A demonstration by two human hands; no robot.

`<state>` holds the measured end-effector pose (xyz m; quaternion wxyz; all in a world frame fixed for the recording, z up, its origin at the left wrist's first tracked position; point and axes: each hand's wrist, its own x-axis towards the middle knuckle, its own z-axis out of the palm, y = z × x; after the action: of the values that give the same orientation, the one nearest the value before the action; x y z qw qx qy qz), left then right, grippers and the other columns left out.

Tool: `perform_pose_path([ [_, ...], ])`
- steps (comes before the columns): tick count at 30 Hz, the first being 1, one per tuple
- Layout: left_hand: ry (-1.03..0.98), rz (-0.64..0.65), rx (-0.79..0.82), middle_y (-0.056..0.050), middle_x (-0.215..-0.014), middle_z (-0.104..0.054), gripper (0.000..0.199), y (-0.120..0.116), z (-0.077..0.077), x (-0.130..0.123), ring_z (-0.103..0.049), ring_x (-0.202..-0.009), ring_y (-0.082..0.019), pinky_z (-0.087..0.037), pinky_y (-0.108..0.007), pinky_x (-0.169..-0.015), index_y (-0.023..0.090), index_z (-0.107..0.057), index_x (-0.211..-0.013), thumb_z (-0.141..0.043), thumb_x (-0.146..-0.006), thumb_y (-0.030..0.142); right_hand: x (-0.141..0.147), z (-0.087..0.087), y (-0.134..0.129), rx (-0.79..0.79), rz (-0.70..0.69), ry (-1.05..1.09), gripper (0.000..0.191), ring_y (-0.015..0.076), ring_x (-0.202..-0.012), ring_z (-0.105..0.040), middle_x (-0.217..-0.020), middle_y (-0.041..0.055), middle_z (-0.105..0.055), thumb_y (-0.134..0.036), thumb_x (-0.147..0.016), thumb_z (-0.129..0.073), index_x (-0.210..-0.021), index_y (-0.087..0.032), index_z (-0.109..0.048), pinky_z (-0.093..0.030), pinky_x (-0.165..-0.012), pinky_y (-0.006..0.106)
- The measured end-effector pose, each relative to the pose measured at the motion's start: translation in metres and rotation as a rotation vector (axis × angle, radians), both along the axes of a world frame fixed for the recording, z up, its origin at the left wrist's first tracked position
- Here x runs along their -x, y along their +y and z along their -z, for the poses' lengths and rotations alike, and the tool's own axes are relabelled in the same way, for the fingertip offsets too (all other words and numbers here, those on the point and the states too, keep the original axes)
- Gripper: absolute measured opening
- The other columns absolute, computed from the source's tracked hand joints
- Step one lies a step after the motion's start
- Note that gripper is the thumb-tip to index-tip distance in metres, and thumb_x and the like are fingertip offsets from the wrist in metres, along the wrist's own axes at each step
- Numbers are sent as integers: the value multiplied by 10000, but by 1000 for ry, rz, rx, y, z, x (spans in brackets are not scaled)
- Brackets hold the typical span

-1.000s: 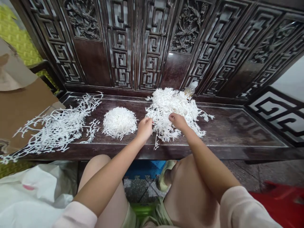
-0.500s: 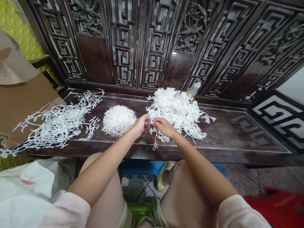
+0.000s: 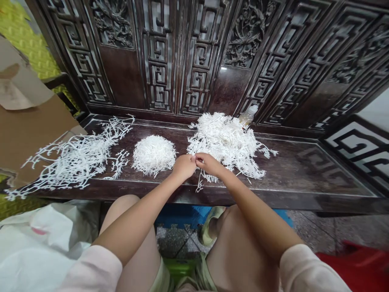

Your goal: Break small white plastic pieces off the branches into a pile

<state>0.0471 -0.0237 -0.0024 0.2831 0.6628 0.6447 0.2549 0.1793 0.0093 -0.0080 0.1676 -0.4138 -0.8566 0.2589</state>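
My left hand (image 3: 184, 167) and my right hand (image 3: 208, 163) meet at the fingertips over the front of the bench, both closed in a pinch. The white plastic sprig between them is mostly hidden by the fingers. Just behind and right of my hands lies a large heap of white leafy sprigs (image 3: 225, 140). A thin branched stem (image 3: 199, 185) sticks out below my right hand, near the bench's front edge. Left of my left hand sits a rounded mound of small white pieces (image 3: 154, 154). Farther left, bare white branching stems (image 3: 79, 160) are piled in a tangle.
The dark wooden bench (image 3: 304, 170) has a carved lattice back (image 3: 170, 61). A clear bottle with a white cap (image 3: 249, 114) stands behind the heap. Cardboard (image 3: 33, 134) lies at the left, above a white bag (image 3: 51, 231). Something red (image 3: 355, 263) is at lower right.
My left hand has turned, bringing its back uppermost and its fingers against my right fingertips. The white bit seen between the fingers before is now covered. My right hand has barely moved.
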Motion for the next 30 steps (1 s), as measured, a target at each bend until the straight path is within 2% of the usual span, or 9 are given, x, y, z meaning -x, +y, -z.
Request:
perform_pose_path([
  [4,15,-72,-34,-67,-625,-585,324,-1,0,-2,-481,-571,-162,-270,-252,-509,168,-560,-591,-322,-782,278,1,2,3,-29,55,26,138,105,-567,-369,-589,-17,-442,-237,-726,-400,-615,-171,-449,-255,-544,223],
  [9,19,-113,-42,-59,-621,-570,287,6,3,3,-481,-573,-161,-281,-251,-514,173,-531,-588,-332,-772,266,2,5,3,61,69,144,157,107,-589,-401,-617,-17,-463,-262,-745,-381,-665,-170,-480,-298,-579,224],
  [13,-100,-66,39,-51,-691,-594,288,12,8,5,-514,-650,-166,-324,-247,-556,180,-547,-650,-311,-779,281,4,2,-4,92,82,189,167,110,-598,-427,-620,-16,-473,-267,-746,-375,-680,-168,-491,-316,-590,229],
  [17,-315,9,87,-52,-747,-628,387,15,14,4,-544,-702,-161,-363,-247,-614,170,-586,-688,-292,-796,396,8,-2,-13,54,130,160,178,109,-561,-414,-579,-18,-459,-271,-738,-381,-625,-168,-471,-305,-563,229],
  [20,-281,0,118,-63,-710,-635,400,17,16,4,-550,-676,-169,-366,-254,-607,160,-599,-657,-315,-790,408,11,-1,-16,24,144,117,186,106,-538,-397,-558,-20,-447,-277,-737,-380,-603,-172,-454,-286,-540,226],
  [23,-162,-57,153,-79,-688,-632,346,16,10,6,-550,-650,-181,-351,-261,-575,158,-596,-617,-349,-777,342,14,0,-15,-28,128,43,172,106,-532,-391,-548,-16,-447,-257,-722,-395,-578,-175,-442,-262,-528,223],
  [30,94,-83,176,-83,-674,-626,280,6,-21,10,-558,-640,-188,-335,-263,-548,171,-621,-632,-404,-750,303,21,-12,-21,-190,161,-97,217,99,-482,-334,-509,-7,-454,-255,-729,-384,-530,-174,-419,-208,-513,232],
])
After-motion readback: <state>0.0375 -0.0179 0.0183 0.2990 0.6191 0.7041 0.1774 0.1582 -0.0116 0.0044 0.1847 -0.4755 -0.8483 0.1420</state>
